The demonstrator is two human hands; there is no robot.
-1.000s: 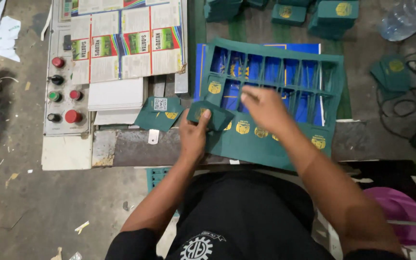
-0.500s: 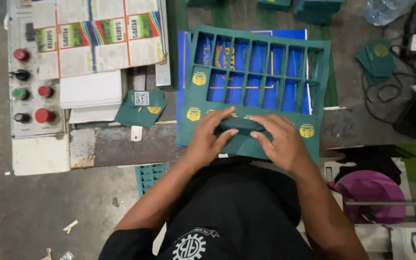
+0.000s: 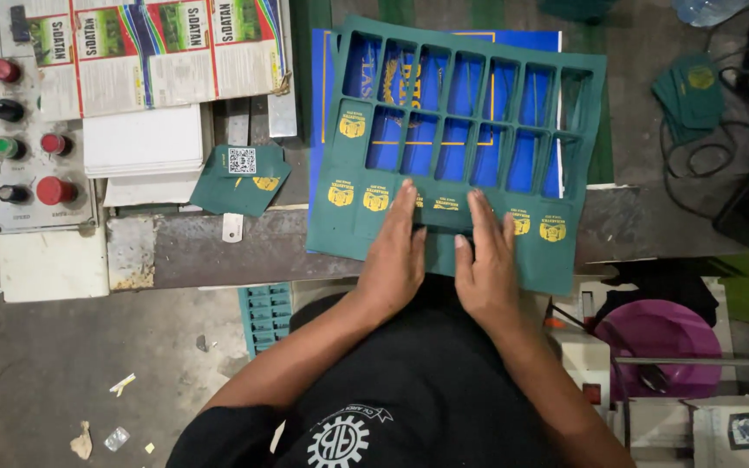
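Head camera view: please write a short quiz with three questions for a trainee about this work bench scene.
1. True or false: both hands lie flat on the green die-cut cardboard sheet.
2. What colour is the sheet under it?
A red
B blue
C white
3. Fill in: the small green cut-out card lies to the ____ of the left hand.

Key:
1. true; the right hand presses beside the left
2. B, blue sheet
3. left

Green die-cut sheet (image 3: 444, 147): near-edge middle covered by left hand (image 3: 394, 260) and right hand (image 3: 485, 264). Blue sheet (image 3: 418, 104) beneath: mostly hidden, seen through cut-outs. Bottle (image 3: 706, 9) at 1 o'clock: cut by top edge. Control panel (image 3: 23, 130) at 10 o'clock: button labels too small. Purple basin (image 3: 652, 334) at 4 o'clock: partly behind bar.
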